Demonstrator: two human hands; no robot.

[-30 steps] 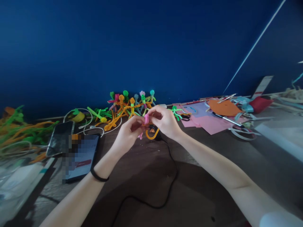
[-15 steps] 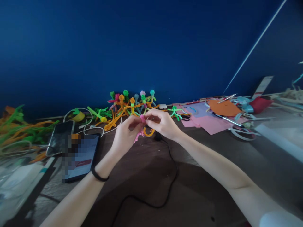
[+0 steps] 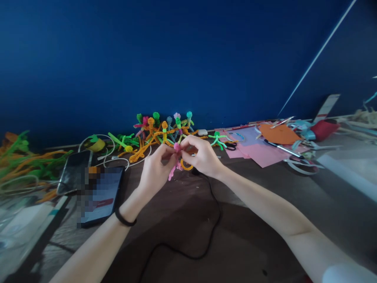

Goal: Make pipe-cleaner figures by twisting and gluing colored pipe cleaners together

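Head view, clock read from where the hands meet: left hand [image 3: 156, 167] at 8 o'clock, thumb and fingertips pinching a small pink doll [image 3: 177, 147] of fuzzy wire; right hand [image 3: 204, 157] at 4 o'clock, thumb and fingertips pressed on the same doll from the other side. Doll sits at the clock's centre, between the fingertips, rounded pink top up, pink ends hanging toward 6. Orange loop [image 3: 186, 166] shows under the right fingers at 5; can't tell if it's held or joined to the doll. Dark wristband [image 3: 125, 218] on the left wrist. Group of coloured fuzzy dolls [image 3: 164, 131] beyond the hands, 11 to 1, against the blue wall [image 3: 188, 59]. White case [image 3: 202, 133] at 2; bright green doll [image 3: 217, 137] just past 2. Pink paper [image 3: 262, 156] at 3, orange paper [image 3: 279, 135] and a pen [image 3: 284, 149] just above it. Red item [image 3: 324, 129] further out near 3, shape unclear. Tablet [image 3: 101, 210] at 8, partly pixelated; phone [image 3: 76, 169] just beside it, nearer 9. Heap of green and orange fuzzy wire [image 3: 35, 167] at 9, blurred. Black cable [image 3: 218, 220] winds across the dark table [image 3: 182, 220] toward 6.
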